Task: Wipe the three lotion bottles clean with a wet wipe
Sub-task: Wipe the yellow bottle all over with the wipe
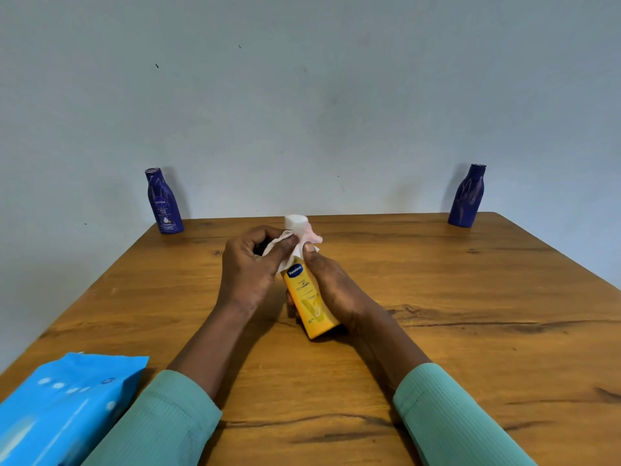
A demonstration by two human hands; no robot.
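The left hand (250, 267) has its fingers curled, pinching the crumpled white wet wipe (285, 245) against the neck of the yellow plastic lotion bottle (311, 301). The bottle sits near the middle of the brown wooden table (470, 331), tilted with its white cap (295, 222) towards 12 o'clock. The right hand (331, 284) grips the bottle's body, thumb lying up by the shoulder.

To do this step well, the right hand should probably turn the bottle while the wipe is drawn from cap to base, so the back and the part under the palm get covered too.

At 8 o'clock lies the bright blue soft-plastic wipe pack (64, 408), just beside the left sleeve. A dark blue labelled lotion bottle (164, 203) stands upright at 10 o'clock against the wall. A second dark blue lotion bottle (467, 198) stands at 2 o'clock. Both are well apart from the hands, and nothing blocks the reach to either.
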